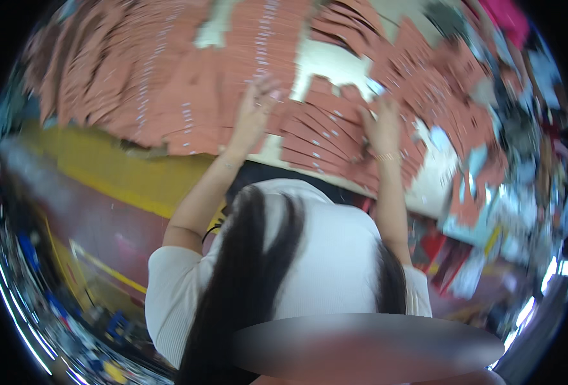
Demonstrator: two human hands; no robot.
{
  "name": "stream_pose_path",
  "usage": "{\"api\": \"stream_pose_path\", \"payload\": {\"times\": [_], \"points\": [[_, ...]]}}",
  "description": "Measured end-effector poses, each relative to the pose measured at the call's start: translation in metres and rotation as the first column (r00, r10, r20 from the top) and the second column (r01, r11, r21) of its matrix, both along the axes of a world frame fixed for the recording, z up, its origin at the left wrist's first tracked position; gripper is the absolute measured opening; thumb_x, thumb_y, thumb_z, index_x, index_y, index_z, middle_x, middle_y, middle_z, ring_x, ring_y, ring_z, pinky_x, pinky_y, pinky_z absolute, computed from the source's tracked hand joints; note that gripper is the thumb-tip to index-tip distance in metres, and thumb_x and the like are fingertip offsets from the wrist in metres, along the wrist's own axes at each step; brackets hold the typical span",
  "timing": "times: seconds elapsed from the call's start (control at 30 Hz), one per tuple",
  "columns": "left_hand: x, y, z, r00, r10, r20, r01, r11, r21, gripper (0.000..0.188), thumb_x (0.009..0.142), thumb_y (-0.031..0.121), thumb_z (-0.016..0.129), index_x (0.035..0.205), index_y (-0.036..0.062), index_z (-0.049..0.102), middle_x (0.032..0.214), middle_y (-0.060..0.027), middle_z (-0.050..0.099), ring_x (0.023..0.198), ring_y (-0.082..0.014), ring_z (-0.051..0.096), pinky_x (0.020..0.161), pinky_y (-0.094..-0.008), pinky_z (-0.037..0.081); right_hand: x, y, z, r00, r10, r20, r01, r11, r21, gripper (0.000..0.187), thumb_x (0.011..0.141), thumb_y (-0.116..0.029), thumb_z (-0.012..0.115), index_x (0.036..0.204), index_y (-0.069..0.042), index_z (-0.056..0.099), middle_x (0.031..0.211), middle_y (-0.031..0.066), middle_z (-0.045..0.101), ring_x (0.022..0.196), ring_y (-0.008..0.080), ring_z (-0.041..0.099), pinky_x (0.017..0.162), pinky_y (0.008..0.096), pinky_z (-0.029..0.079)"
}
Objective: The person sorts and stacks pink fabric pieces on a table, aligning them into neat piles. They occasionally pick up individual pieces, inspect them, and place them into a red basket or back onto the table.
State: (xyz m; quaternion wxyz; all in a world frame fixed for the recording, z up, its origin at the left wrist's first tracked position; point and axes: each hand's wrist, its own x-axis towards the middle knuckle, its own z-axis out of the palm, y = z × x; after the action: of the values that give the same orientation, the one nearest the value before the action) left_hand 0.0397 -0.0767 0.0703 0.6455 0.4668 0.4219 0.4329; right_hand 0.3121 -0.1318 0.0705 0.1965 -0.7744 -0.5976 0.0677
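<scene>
My left hand (257, 110) is over a stack of rust-coloured cut fabric pieces (245, 38) marked with a row of small white labels. Its fingers are stretched out and a little blurred, and it seems to hold nothing. Further right, my right hand (382, 126) reaches over fanned-out fabric pieces (325, 128) of the same colour. Thumb and fingers stand apart there, near a small pale label (375, 86). Whether the fingertips touch the cloth cannot be made out.
More labelled rust-coloured stacks (120, 70) cover the table's left side. Bare pale tabletop (335, 64) shows between piles. Mixed cloth scraps (521, 122) are heaped at the right edge. A yellow band (117, 167) and a dark red floor (110, 224) lie left of me.
</scene>
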Motion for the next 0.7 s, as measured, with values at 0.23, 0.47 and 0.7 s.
{"api": "stream_pose_path", "payload": {"times": [0.23,0.47,0.7], "points": [[-0.164,0.017,0.024,0.932,0.362,-0.014,-0.362,0.932,0.017,0.025,0.099,0.018,0.053,0.115,0.0001,0.058,0.103,-0.0103,0.066,0.093,-0.0177,0.066,0.083,-0.0297,0.051,-0.085,0.04,0.042,0.882,0.47,-0.014,-0.47,0.882,0.023,0.043,0.082,-0.014,0.07,0.122,-0.006,0.058,0.126,0.0204,0.05,0.113,0.0396,0.05,0.095,0.0469,0.042],[-0.358,0.053,0.026,0.753,0.658,0.024,-0.655,0.753,-0.062,0.024,0.099,0.017,0.051,0.114,-0.0006,0.057,0.101,-0.0127,0.066,0.09,-0.0213,0.067,0.079,-0.0317,0.054,-0.262,0.084,0.037,0.459,0.889,0.0,-0.885,0.457,0.091,0.039,0.084,-0.022,0.07,0.12,-0.011,0.059,0.141,0.0177,0.042,0.133,0.0399,0.037,0.108,0.0497,0.033],[-0.521,0.126,0.018,0.624,0.747,0.232,-0.717,0.664,-0.21,0.028,0.099,0.017,0.049,0.117,-0.0039,0.056,0.104,-0.0164,0.065,0.094,-0.0266,0.065,0.083,-0.0362,0.055,-0.432,0.182,0.016,0.392,0.914,0.104,-0.895,0.352,0.275,0.048,0.088,-0.031,0.066,0.133,-0.017,0.054,0.151,0.0128,0.033,0.141,0.0386,0.025,0.114,0.0545,0.019]]}}
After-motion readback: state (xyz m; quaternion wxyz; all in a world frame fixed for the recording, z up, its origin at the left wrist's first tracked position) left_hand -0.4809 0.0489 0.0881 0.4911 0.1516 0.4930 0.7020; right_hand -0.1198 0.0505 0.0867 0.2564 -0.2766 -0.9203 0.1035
